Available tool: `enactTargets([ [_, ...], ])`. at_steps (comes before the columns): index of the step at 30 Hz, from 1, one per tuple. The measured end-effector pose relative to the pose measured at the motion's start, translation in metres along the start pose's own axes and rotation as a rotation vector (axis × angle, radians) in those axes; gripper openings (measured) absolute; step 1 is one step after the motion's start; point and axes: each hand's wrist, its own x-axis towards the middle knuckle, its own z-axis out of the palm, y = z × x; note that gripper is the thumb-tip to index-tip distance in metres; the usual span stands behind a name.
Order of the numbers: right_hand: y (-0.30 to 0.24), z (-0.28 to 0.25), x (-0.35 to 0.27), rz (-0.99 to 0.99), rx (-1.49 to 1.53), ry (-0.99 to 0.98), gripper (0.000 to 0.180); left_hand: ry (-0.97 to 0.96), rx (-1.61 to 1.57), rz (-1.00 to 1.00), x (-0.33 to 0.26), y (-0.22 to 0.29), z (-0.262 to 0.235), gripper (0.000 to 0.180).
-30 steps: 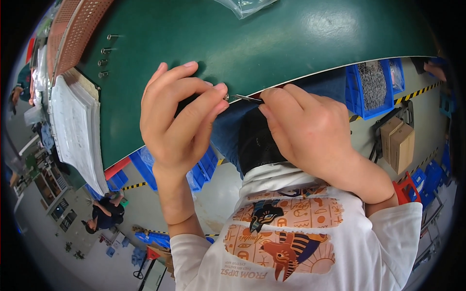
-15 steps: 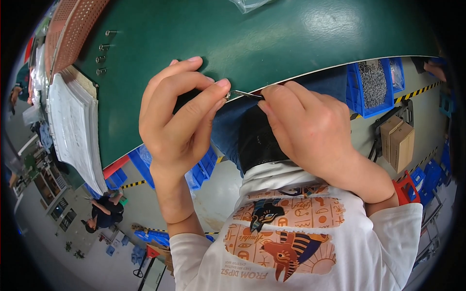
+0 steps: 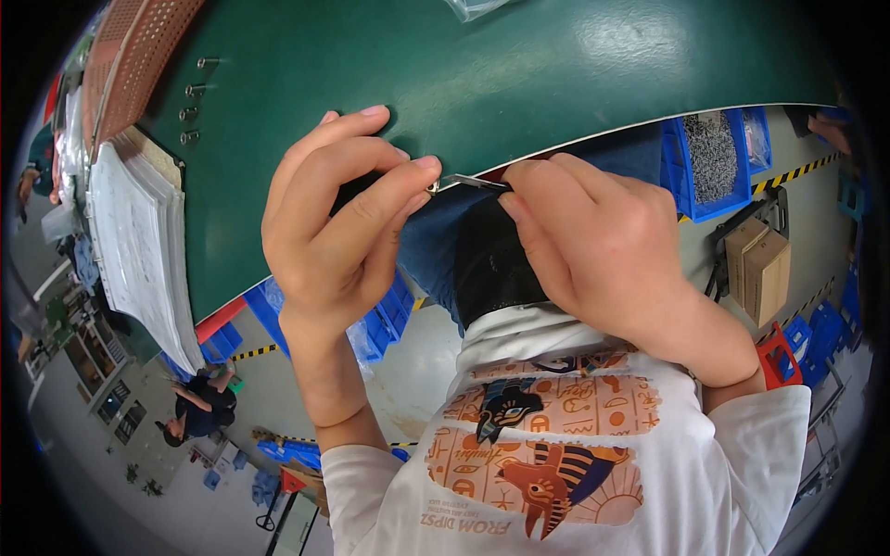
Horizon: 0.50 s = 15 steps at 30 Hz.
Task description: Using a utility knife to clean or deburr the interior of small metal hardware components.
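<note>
Pinching a tiny metal piece (image 3: 433,188) between thumb and forefinger, the left hand (image 3: 338,218) is closing around it at the near edge of the green desk (image 3: 519,74). In the head view, the right hand (image 3: 603,246) is gripping a thin metal tool (image 3: 475,182), its tip meeting the piece just over the desk edge. Judging from this, the fitting step is in hand, and the next move is calling for a steady, fine alignment of tip and piece. Elsewhere, several screws (image 3: 192,113) are lying near a perforated tray (image 3: 139,65), a stack of papers (image 3: 139,250) beside them; blue bins (image 3: 709,162) are sitting below.
</note>
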Motion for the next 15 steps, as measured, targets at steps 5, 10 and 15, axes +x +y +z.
enactTargets([
  [5,0.002,0.008,-0.002,-0.038,-0.036,0.010,0.013,-0.028,-0.027,0.022,-0.001,-0.003,-0.001,0.023],
  [10,0.006,0.014,-0.004,-0.112,-0.151,0.111,0.011,-0.038,-0.035,0.043,0.000,-0.005,-0.004,0.023],
  [15,0.005,0.018,-0.005,-0.119,-0.200,0.162,0.011,-0.059,-0.031,0.056,0.002,-0.007,-0.006,0.023],
])
